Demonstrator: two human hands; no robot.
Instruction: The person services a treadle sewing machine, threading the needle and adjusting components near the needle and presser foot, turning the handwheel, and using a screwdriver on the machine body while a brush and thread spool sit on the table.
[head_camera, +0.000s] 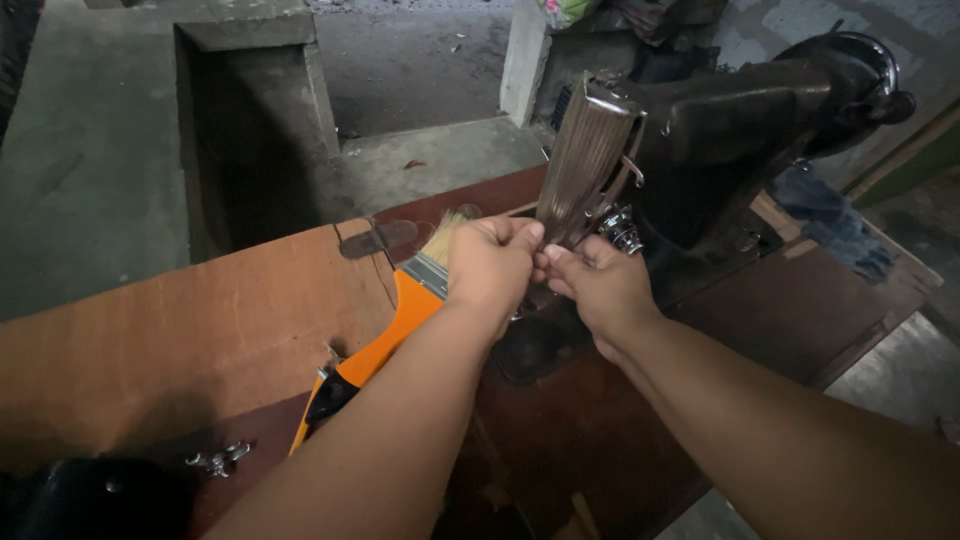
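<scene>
A black sewing machine stands on a brown wooden table. Its ribbed metal face plate is at the head end. My left hand and my right hand meet just under that plate, fingers pinched together on a small part by the needle area; the part itself is hidden by my fingers. An orange-handled paintbrush with pale bristles lies on the table under my left wrist and forearm.
A small metal wing screw lies on the table at lower left, beside a black object. A metal hinge joins the table leaves. Behind are a concrete floor and a concrete block. Blue cloth lies at right.
</scene>
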